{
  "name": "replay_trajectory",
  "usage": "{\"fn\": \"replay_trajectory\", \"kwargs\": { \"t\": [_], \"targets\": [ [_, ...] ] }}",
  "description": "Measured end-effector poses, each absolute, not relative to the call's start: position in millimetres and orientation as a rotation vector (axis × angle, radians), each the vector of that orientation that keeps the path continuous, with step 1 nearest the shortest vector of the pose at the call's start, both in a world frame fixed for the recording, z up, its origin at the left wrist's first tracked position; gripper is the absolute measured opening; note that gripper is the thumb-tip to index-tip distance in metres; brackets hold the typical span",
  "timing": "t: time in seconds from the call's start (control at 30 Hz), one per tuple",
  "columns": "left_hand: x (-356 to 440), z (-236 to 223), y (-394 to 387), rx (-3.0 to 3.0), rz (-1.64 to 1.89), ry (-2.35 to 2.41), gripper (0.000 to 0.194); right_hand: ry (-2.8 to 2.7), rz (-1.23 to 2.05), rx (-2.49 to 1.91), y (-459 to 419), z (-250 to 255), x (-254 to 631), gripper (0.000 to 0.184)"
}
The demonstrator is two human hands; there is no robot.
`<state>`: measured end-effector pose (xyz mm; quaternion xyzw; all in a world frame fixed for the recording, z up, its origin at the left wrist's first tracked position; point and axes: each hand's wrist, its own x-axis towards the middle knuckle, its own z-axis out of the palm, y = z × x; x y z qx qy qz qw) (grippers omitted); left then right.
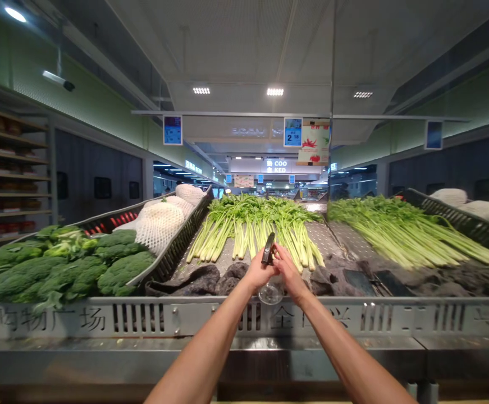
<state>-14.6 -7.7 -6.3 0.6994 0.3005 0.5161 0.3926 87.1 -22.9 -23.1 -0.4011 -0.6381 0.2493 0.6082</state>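
Observation:
A clear spray bottle (pixel 270 294) with a black spray head (pixel 268 248) is held before me, above the front edge of the display. My left hand (pixel 259 271) is closed around its neck from the left. From the right, my right hand (pixel 289 274) grips it near the black head, fingers bent; part of the bottle is hidden behind both hands. Just beyond lies a row of celery (pixel 250 233), leafy ends away from me and pale stalks toward me, on a dimpled metal surface. A dark crumpled cloth (pixel 202 279) runs along the front of the stalks.
Broccoli (pixel 71 266) is heaped at the left, with foam-netted produce (pixel 164 219) beside a black slatted divider (pixel 181 238). A slotted front rail (pixel 151 317) crosses before me. At right, more celery (pixel 396 230) shows, possibly a reflection. Price signs (pixel 293 132) hang overhead.

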Motion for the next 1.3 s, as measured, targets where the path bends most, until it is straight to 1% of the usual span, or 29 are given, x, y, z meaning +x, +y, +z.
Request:
{"fn": "replay_trajectory", "kwargs": {
  "t": [0.07,0.2,0.27,0.4,0.47,0.57,0.67,0.83,0.93,1.13,1.3],
  "targets": [
    [-33,-3,-3,1.755,1.357,0.748,0.042,-1.47,0.465,-0.999,-17,-25,89,0.054],
    [-77,8,0,1.677,1.618,0.944,0.032,-1.423,0.088,-1.344,-5,-41,113,0.046],
    [-97,11,0,1.712,1.674,1.041,0.027,-1.483,0.008,-1.456,0,-53,126,0.041],
    [-124,5,5,1.794,1.644,1.242,0.022,-1.568,0.012,-1.642,3,-69,137,0.035],
    [-131,1,8,1.777,1.631,1.303,0.025,-1.589,0.003,-1.662,3,-70,136,0.034],
    [-138,-2,10,1.771,1.644,1.242,0.033,-1.598,-0.014,-1.689,1,-67,134,0.034],
    [-141,1,8,1.76,1.672,1.192,0.035,-1.599,-0.009,-1.698,1,-67,135,0.035],
    [-141,5,7,1.68,1.683,1.241,0.021,-1.598,0.001,-1.688,1,-69,135,0.034],
    [-138,4,10,1.611,1.724,1.295,0.018,-1.599,-0.013,-1.686,1,-70,135,0.033],
    [-133,8,6,1.565,1.748,1.28,0.027,-1.606,-0.037,-1.677,1,-70,135,0.033],
    [-125,18,-1,1.642,1.745,1.202,0.028,-1.604,-0.032,-1.668,0,-70,134,0.032]
  ]
}}
